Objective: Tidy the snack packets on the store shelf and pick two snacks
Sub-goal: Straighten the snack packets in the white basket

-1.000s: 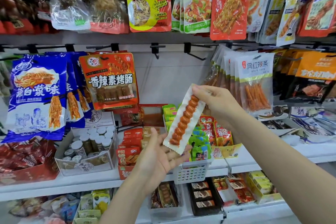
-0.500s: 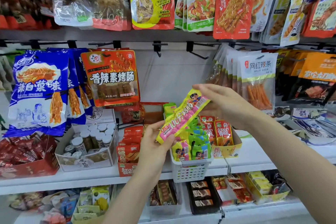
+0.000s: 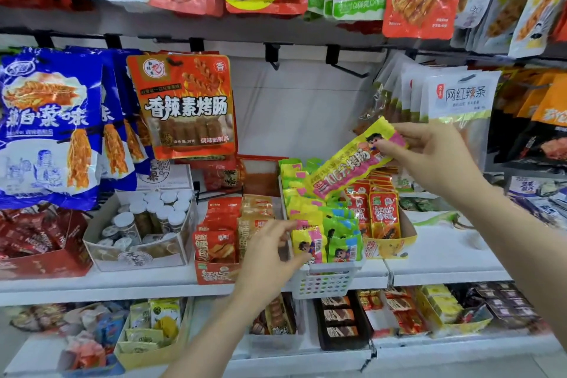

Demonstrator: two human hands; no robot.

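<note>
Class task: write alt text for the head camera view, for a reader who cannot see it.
A person's right hand pinches a long yellow-and-pink snack packet above a white plastic basket of similar packets on a store shelf; the left hand reaches toward the basket's front.

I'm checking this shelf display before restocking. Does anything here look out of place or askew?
Two bare hooks leave a gap in the hanging row. A green packet lies loose on the shelf, outside any box. The right hand pinches a long yellow-pink packet slantwise over the white basket.
</note>
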